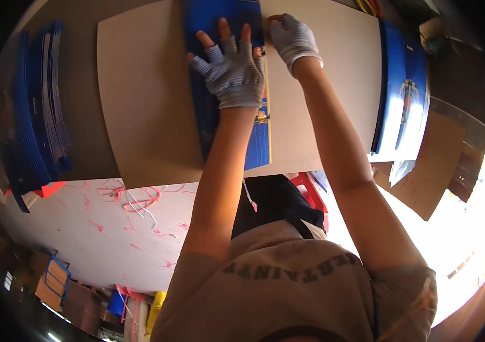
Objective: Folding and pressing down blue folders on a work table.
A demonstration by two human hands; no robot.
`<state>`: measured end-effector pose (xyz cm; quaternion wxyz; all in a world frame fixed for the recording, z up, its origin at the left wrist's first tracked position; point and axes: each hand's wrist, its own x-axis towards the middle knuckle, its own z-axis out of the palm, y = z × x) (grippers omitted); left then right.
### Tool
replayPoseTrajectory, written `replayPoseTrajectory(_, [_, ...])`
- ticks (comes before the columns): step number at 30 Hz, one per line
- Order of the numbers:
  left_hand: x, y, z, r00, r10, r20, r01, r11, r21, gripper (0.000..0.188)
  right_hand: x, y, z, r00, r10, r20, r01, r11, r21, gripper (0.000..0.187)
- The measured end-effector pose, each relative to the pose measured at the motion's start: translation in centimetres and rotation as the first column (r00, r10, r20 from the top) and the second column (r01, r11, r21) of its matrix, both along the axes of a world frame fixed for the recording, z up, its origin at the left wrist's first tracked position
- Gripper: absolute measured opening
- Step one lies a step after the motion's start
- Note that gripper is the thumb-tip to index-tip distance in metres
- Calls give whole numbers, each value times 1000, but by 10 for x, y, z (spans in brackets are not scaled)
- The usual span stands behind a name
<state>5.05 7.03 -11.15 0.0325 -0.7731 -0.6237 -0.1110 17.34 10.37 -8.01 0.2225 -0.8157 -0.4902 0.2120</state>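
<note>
My left hand (230, 71), in a grey-and-white striped glove with bare fingertips, lies spread on a flat, glossy blue piece (202, 108) with gold print along its right side. The piece looks like a folded paper bag, though I cannot tell for sure. Just beyond its right edge, my right hand (295, 39) is closed, in a matching glove. Its fingertips are curled and dim, so what they hold, if anything, stays hidden. Beneath both hands is a large tan board (145, 97). A white cord (248, 194) with a pink end hangs at the board's near edge.
Blue flat pieces stand stacked at the left (40, 102), and another blue glossy stack (405, 91) is at the right. Pink and white string scraps (131, 202) litter the pale floor. A red stool (311, 191) is partly visible below the board, and cardboard (425, 165) leans at the right.
</note>
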Motion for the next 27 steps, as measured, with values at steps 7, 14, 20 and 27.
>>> replayPoseTrajectory(7, [10, 1, -4, 996, 23, 81, -29, 996, 80, 59, -16, 15, -6, 850, 361, 384, -471, 848, 244, 43])
replayPoseTrajectory(14, [-13, -17, 5, 992, -49, 117, 57, 996, -63, 56, -28, 18, -10, 768, 494, 407, -552, 833, 30, 48])
replayPoseTrajectory(20, [-47, -62, 18, 917, 20, 397, 24, 994, -105, 55, -26, 20, -9, 762, 476, 440, -538, 843, 20, 48])
replayPoseTrajectory(27, [-42, -66, 9, 986, 9, 165, 5, 997, -82, 58, -24, 22, -8, 756, 479, 446, -542, 841, 15, 50])
